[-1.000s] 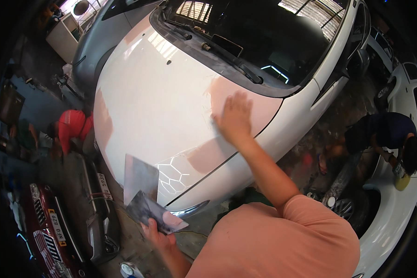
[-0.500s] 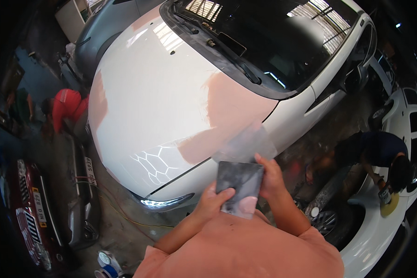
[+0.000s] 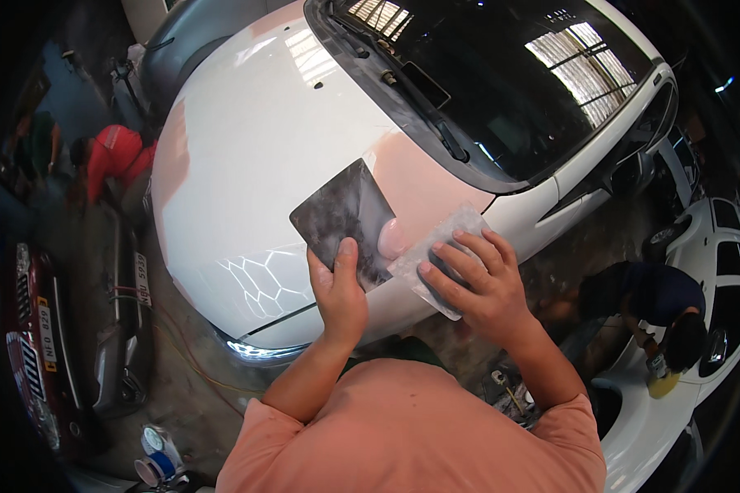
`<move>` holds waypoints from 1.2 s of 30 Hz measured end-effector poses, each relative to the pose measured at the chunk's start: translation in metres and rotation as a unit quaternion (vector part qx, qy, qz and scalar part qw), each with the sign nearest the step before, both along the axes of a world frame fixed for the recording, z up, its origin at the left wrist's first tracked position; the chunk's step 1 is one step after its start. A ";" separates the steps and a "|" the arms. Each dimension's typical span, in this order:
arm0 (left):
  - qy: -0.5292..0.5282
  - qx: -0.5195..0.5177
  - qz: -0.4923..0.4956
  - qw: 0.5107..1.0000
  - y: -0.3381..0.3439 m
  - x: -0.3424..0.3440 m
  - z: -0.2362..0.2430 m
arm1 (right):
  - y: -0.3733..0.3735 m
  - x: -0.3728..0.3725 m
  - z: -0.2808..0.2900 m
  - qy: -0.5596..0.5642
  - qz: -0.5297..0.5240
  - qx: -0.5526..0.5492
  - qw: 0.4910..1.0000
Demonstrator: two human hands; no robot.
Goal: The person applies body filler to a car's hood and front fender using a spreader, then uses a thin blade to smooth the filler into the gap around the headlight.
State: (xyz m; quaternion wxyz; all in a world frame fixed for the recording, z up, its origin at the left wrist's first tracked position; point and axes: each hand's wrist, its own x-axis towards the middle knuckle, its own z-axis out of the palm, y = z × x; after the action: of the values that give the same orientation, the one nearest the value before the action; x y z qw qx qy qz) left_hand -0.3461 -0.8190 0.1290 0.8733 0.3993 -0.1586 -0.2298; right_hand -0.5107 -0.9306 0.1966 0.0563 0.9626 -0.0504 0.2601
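Observation:
My left hand (image 3: 339,287) grips a dark, smudged square putty board (image 3: 341,209) by its near edge, thumb on top. A rounded lump of pink putty (image 3: 392,238) sits at the board's right edge. My right hand (image 3: 487,283) holds a pale, translucent putty spreader (image 3: 462,222), fingers spread across its upper face. The spreader's left edge is right beside the putty; whether they touch I cannot tell. Both tools are above the front corner of a white car's hood (image 3: 247,164), which bears a large dull pink filler patch (image 3: 423,177).
A lit headlight (image 3: 263,352) is below the hood. Detached bumpers (image 3: 123,329) and cans (image 3: 158,464) are on the left floor, with a hose nearby. A person in red (image 3: 119,156) bends at left; another at right works a polisher (image 3: 664,380) on a white car.
Both hands have moved up and forward, away from my chest. The board has turned and shifted left over the hood, and the spreader has come down beside the putty.

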 end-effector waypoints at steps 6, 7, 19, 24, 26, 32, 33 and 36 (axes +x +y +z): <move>0.014 0.002 0.142 0.990 -0.003 0.012 -0.011 | -0.024 0.024 -0.009 0.099 0.066 0.034 0.992; 0.038 -0.002 0.181 0.983 -0.002 0.020 -0.009 | -0.034 0.031 -0.015 0.123 0.074 0.042 0.989; 0.064 0.032 0.170 0.983 0.015 0.022 -0.033 | -0.118 0.096 -0.066 0.258 0.039 -0.019 0.965; 0.068 0.036 0.164 0.983 0.036 0.029 -0.051 | -0.111 0.068 -0.047 0.286 0.024 -0.019 0.958; 0.070 0.046 0.166 0.983 0.036 0.025 -0.048 | -0.124 0.099 -0.048 0.251 0.028 -0.023 0.967; 0.049 0.057 0.143 0.987 0.036 0.021 -0.045 | -0.144 0.130 -0.060 0.269 0.065 -0.043 0.960; 0.060 0.061 0.142 0.986 0.039 0.022 -0.048 | -0.138 0.118 -0.057 0.296 0.068 -0.036 0.952; 0.082 0.065 0.144 0.984 0.048 0.023 -0.054 | -0.127 0.063 -0.055 0.287 0.076 -0.033 0.954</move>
State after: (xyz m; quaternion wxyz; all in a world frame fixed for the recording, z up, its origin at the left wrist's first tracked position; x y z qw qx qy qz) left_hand -0.3226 -0.7714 0.0749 0.8796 0.4533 -0.0123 -0.1437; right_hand -0.4481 -1.0578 0.1415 0.0805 0.9952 0.0502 -0.0222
